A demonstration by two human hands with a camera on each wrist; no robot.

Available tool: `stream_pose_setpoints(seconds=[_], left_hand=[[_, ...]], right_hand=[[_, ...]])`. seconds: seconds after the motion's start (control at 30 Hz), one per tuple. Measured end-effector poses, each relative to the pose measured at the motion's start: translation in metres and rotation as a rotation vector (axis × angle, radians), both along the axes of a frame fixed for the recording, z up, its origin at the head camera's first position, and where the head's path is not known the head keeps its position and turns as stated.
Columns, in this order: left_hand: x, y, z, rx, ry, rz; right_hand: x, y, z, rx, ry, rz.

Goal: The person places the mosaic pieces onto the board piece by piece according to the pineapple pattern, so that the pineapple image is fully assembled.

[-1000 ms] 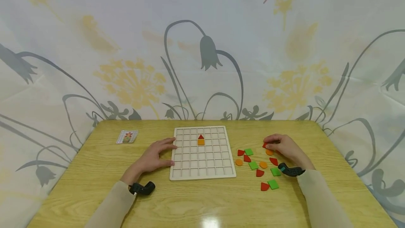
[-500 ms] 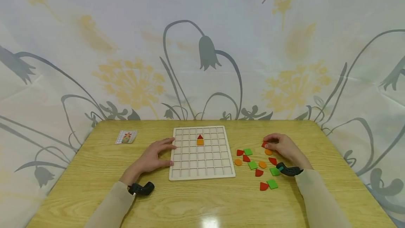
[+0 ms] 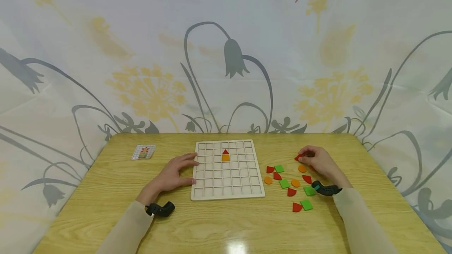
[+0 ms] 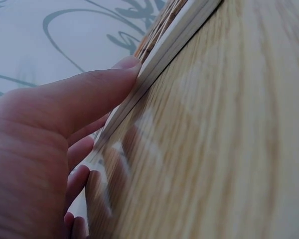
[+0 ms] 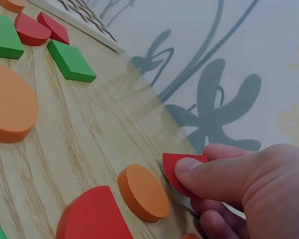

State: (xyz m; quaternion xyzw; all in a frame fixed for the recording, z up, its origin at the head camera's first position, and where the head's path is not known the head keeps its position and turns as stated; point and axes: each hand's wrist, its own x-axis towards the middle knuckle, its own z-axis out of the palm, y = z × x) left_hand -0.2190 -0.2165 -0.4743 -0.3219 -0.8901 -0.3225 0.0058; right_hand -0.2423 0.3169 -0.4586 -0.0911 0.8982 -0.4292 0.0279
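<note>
My right hand (image 3: 319, 162) pinches a red quarter-circle tile (image 5: 182, 172) between thumb and fingers, just above the table. Close below it lies an orange round tile (image 5: 143, 193), with another red rounded tile (image 5: 94, 216) nearby. My left hand (image 3: 173, 173) rests at the left edge of the white grid board (image 3: 226, 187), its fingertips and thumb touching the rim. In the left wrist view the thumb (image 4: 99, 92) lies against the board's side. On the board, a red triangle (image 3: 225, 152) sits directly above an orange square (image 3: 225, 158).
Between board and right hand, several red, green and orange tiles lie scattered, among them a green square (image 3: 306, 205) and an orange disc (image 3: 268, 180). A small card (image 3: 143, 152) with a printed grid picture lies at the back left. A patterned curtain (image 3: 159, 50) stands behind the table.
My right hand has lifted slightly with the red quarter-circle tile, which now shows tilted in the fingers. The left hand stays at the board's edge.
</note>
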Motion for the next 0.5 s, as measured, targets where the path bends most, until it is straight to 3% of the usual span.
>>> stream_pose_setpoints(seconds=[0.2, 0.5], left_hand=[[-0.001, 0.000, -0.001, -0.009, -0.007, 0.002], [-0.001, -0.001, -0.001, -0.008, -0.002, -0.002]], right_hand=[[-0.002, -0.009, 0.003, 0.057, 0.082, -0.027], [-0.006, -0.039, 0.006, 0.040, 0.086, -0.012]])
